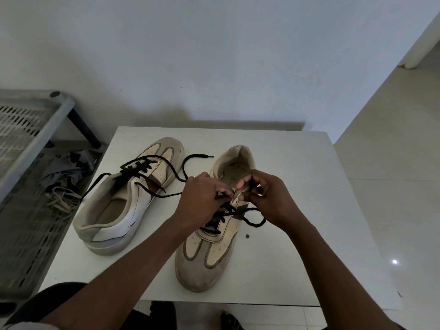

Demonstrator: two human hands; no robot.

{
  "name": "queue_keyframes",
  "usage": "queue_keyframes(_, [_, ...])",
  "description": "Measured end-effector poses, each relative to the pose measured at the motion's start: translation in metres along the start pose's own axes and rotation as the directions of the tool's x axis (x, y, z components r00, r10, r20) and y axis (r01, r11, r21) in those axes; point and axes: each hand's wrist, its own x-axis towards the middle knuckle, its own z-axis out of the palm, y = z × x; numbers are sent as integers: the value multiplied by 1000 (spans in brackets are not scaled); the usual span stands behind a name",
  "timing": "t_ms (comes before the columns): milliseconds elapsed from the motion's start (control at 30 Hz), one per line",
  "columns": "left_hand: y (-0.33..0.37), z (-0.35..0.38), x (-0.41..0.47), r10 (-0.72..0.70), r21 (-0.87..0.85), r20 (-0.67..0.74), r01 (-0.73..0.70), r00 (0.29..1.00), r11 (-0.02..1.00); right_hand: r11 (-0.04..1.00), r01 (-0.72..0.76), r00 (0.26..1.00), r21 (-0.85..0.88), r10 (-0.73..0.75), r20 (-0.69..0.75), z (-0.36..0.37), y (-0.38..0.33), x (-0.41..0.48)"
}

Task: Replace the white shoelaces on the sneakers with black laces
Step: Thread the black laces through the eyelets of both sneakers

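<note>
Head view: both hands meet over the upper eyelets of the right-hand sneaker [209,258], which stands on the white worktop [297,163] with its toe toward us. The left hand [202,196] has its fingers [226,192] curled tight, pinching the black lace [256,223] at the eyelet row. The right hand [269,194] has its fingers [242,183] curled in from the other side, pinching at the same spot. Whether they hold only the lace or the eyelet flap with it, we cannot tell. The lace already crosses the lower eyelets, and a slack loop of it lies on the worktop beside the shoe, under the right wrist. The left-hand sneaker [114,210] sits just beside it, toe pointing away, and carries a second black lace [133,170] with its ends lying loose. Pale old laces [62,198] lie in a heap on the grey rack [23,234] to the left. We judge the step in hand to be threading the top eyelets of the second shoe, late in the task. The next move calls for feeding the lace tip cleanly through the hole, drawing the loop's slack through, then evening both ends.
</note>
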Motion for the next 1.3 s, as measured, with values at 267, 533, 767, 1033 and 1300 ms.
queue_keyframes(267, [5,-4,-2,-231,-294,56,237,971,926,999,-29,999,31,30,-31,3,-1,2])
queue_keyframes(533, [11,-11,-3,-308,-392,184,357,933,848,998,-56,998,0,56,-26,2,-1,3])
queue_keyframes(767, [15,-10,-3,-322,-356,160,359,933,863,991,-60,998,-123,56,-32,-14,-9,1])
queue_keyframes(1033, [11,-7,-5,-298,-331,95,313,950,890,954,59,995,-293,-32,98,-1,-5,-5])
queue_keyframes(1300, [10,-8,-6,-260,-275,51,264,964,925,943,46,998,-330,-27,62,1,-5,-5])
